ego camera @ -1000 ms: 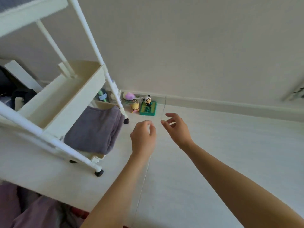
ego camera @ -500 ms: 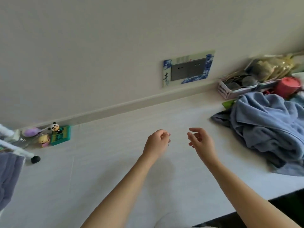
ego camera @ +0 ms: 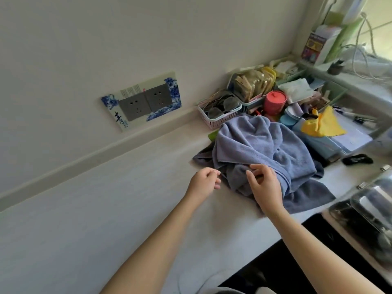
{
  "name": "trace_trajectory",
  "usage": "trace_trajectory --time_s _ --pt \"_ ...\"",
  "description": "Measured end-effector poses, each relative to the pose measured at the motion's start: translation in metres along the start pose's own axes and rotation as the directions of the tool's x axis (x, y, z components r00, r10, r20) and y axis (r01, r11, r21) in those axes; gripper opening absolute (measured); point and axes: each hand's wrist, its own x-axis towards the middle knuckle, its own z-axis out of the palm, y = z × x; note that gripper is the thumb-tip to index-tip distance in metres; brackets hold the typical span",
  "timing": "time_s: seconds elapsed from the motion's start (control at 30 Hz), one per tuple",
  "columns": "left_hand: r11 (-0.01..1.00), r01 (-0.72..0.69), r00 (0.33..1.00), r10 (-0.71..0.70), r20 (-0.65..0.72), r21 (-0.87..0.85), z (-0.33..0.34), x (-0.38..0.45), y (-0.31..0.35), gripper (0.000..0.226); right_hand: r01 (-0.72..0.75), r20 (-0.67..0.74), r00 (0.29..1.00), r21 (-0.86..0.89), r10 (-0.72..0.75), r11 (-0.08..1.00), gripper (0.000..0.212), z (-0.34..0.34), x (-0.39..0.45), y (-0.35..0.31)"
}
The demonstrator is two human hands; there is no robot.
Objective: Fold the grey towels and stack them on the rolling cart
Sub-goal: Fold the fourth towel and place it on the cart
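A crumpled pile of grey-blue towels (ego camera: 261,149) lies on the white desk (ego camera: 110,209), right of centre. My left hand (ego camera: 204,183) hovers just left of the pile's near edge, fingers curled into a loose fist with nothing in it. My right hand (ego camera: 265,185) is over the front of the pile, fingers spread and slightly bent, fingertips at the cloth without gripping it. The rolling cart is out of view.
Behind the pile stand a pink basket (ego camera: 218,115) of glasses, a red round tin (ego camera: 275,102), a yellow cloth (ego camera: 322,124) and stacked papers. A wall socket panel (ego camera: 142,100) is at the back. A clear container (ego camera: 369,209) sits at the right edge.
The view has swung right, away from the cart with its folded towel. Both hands have travelled across the desk and now reach the towel pile.
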Motion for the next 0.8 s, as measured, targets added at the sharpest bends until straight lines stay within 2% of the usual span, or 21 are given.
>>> trace_trajectory --time_s 0.1,0.23,0.3,0.37,0.5,0.6,0.7,0.8 --pt "1.000 -0.013 1.000 0.013 0.004 0.006 0.020 0.014 0.010 0.019 0.038 -0.093 0.995 -0.088 -0.047 0.995 0.025 -0.013 0.010 0.007" --pt "0.999 -0.020 0.999 0.021 0.025 -0.035 0.041 0.029 0.026 0.015 0.016 -0.179 0.982 -0.220 -0.057 0.975 0.036 -0.025 0.026 0.014" --pt "0.994 0.017 0.997 -0.010 0.070 -0.105 0.047 0.034 0.033 0.029 0.066 -0.213 0.966 -0.330 -0.143 0.942 0.037 -0.027 0.036 0.020" --pt "0.977 0.080 0.993 -0.062 0.100 -0.197 0.052 0.041 0.038 0.043 0.081 -0.176 0.971 -0.406 -0.165 0.910 0.029 -0.028 0.046 0.026" --pt "0.873 0.186 0.981 -0.139 0.134 -0.451 0.054 0.055 0.044 0.044 0.039 -0.074 0.995 -0.330 -0.067 0.943 0.019 -0.027 0.057 0.033" --pt "0.829 0.140 0.989 -0.140 0.042 -0.541 0.055 0.061 0.046 0.035 0.018 -0.059 0.998 -0.216 -0.031 0.976 0.015 -0.028 0.062 0.032" --pt "0.900 -0.013 0.993 -0.040 -0.113 -0.435 0.050 0.058 0.051 0.040 0.018 -0.005 1.000 -0.086 -0.018 0.996 0.013 -0.030 0.065 0.025" --pt "0.963 -0.137 0.970 0.083 -0.229 -0.231 0.036 0.045 0.061 0.049 0.048 0.009 0.999 0.034 -0.048 0.998 0.016 -0.031 0.065 0.006"
